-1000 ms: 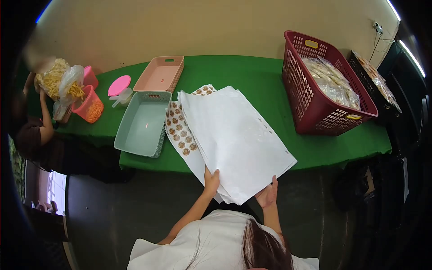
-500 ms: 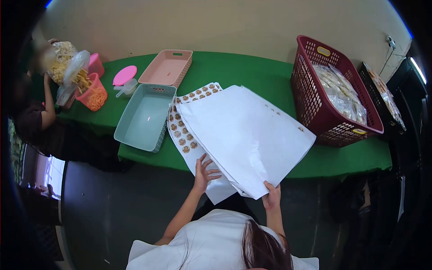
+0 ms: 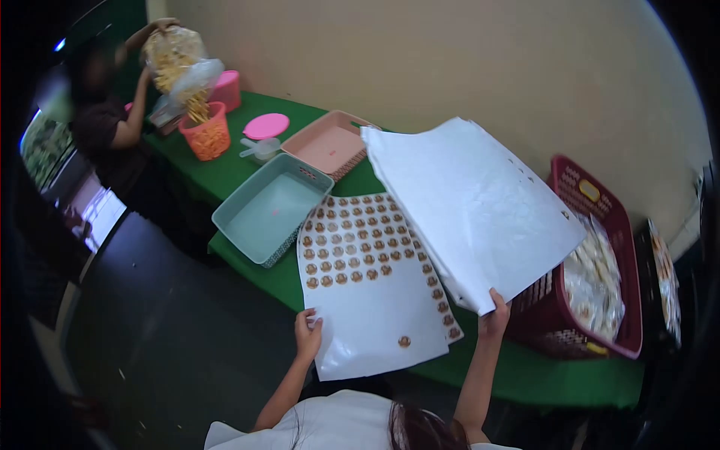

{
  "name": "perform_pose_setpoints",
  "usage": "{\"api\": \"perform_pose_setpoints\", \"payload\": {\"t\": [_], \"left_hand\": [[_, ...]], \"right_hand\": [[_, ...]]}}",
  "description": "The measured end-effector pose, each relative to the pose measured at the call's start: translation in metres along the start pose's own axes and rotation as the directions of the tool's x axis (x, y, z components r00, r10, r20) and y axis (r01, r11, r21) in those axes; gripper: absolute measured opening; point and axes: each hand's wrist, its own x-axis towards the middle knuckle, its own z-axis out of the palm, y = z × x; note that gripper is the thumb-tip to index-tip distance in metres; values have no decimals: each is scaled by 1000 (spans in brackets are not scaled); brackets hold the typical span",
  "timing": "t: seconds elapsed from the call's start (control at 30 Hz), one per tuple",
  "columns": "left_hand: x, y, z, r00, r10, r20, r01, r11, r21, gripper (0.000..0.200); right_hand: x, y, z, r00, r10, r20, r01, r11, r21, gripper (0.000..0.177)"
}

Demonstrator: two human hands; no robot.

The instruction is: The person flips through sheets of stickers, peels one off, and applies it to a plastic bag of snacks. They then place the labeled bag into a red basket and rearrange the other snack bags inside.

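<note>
A white sheet with rows of round brown stickers point(image 3: 349, 240) lies at the front of the green table. Its lower half is mostly bare, apart from a lone sticker near the right corner. My left hand point(image 3: 307, 334) pinches the sheet's left edge near the bottom. Raised to the right is a bundle of large white sheets point(image 3: 480, 202), its lower corner gripped in my right hand point(image 3: 493, 313). A second sticker sheet point(image 3: 450, 324) shows partly from beneath the first, along its right side.
A teal tray point(image 3: 262, 217) and a pink tray point(image 3: 330, 146) stand behind the sheet. On the right, a maroon basket point(image 3: 634, 300) holds clear bags. At far left a person point(image 3: 112, 127) tips a bag of yellow snack sticks point(image 3: 176, 56) into an orange basket point(image 3: 206, 142).
The bundle has been lifted up and right by my right hand, uncovering the sticker sheet. My left hand has moved left and closed on its edge. The view has turned.
</note>
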Motion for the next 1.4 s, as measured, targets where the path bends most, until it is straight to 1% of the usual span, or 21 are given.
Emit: {"api": "perform_pose_setpoints", "payload": {"t": [0.13, 0.17, 0.3, 0.33, 0.37, 0.4, 0.43, 0.47, 0.5, 0.53, 0.57, 0.67, 0.73, 0.93, 1.0, 1.03, 1.07, 1.17, 1.27, 1.33, 1.4], "left_hand": [[-12, -14, -11, 969, -120, -217, 124, 992, 3, 28], [-16, -13, -15, 958, -175, -228, 169, 985, -44, 28], [-38, -30, -22, 907, -240, -345, 219, 971, -99, 29], [-46, -36, -21, 897, -241, -371, 221, 971, -96, 29], [-55, -46, -20, 870, -298, -392, 269, 954, -130, 30], [-64, -52, -24, 840, -355, -410, 318, 935, -158, 30], [-75, -48, -25, 823, -395, -407, 361, 919, -161, 31], [-85, -56, -26, 794, -444, -414, 405, 896, -183, 32], [-97, -62, -25, 780, -451, -433, 414, 892, -183, 32], [-105, -65, -22, 765, -460, -451, 419, 887, -196, 31], [-115, -63, -21, 747, -494, -446, 462, 867, -187, 31], [-133, -71, -12, 702, -565, -433, 523, 822, -224, 30], [-133, -52, -3, 715, -539, -445, 503, 839, -207, 29], [-110, -36, 4, 760, -482, -436, 408, 876, -258, 26], [-97, -25, -1, 802, -451, -392, 354, 887, -296, 30], [-95, -20, -2, 792, -460, -401, 360, 883, -302, 30], [-92, -15, -4, 804, -462, -375, 403, 887, -227, 32], [-87, -4, -8, 821, -483, -306, 468, 875, -125, 37], [-87, 0, -4, 835, -514, -197, 507, 858, -89, 41], [-84, 6, -3, 845, -517, -137, 513, 856, -70, 42], [-84, 14, -1, 816, -575, -50, 574, 818, -31, 42]], "right_hand": [[116, 30, -9, 982, 88, 169, -106, 989, 103, 57], [144, 43, -15, 977, 121, 176, -135, 988, 70, 51], [228, 94, -53, 946, 252, 203, -262, 965, 24, 55], [247, 110, -71, 943, 301, 141, -289, 952, -96, 57], [278, 126, -100, 879, 466, 102, -426, 862, -274, 63], [289, 127, -109, 886, 464, 5, -389, 748, -537, 57], [311, 140, -132, 888, 459, 30, -350, 717, -603, 48], [326, 134, -136, 854, 507, -113, -450, 614, -648, 40], [341, 134, -135, 924, 360, -130, -294, 452, -842, 38], [353, 132, -133, 974, 227, -6, -104, 422, -901, 37], [362, 130, -122, 991, 101, -87, -112, 276, -955, 36], [403, 142, -135, 993, 87, -76, -109, 482, -869, 46], [398, 136, -119, 998, -34, -55, -26, 580, -814, 44], [404, 106, -100, 996, -90, -28, 9, 385, -923, 56], [405, 97, -94, 985, -169, 42, 93, 310, -946, 58], [411, 97, -98, 981, -170, 90, 151, 387, -910, 59], [417, 97, -100, 982, -161, 98, 154, 386, -910, 59], [425, 94, -101, 999, -47, 12, 28, 360, -933, 59], [403, 80, -81, 986, -164, -29, 20, 287, -958, 56], [406, 79, -82, 972, -233, 30, 50, 84, -995, 54], [406, 78, -82, 969, -243, 49, 56, 22, -998, 54]]}}
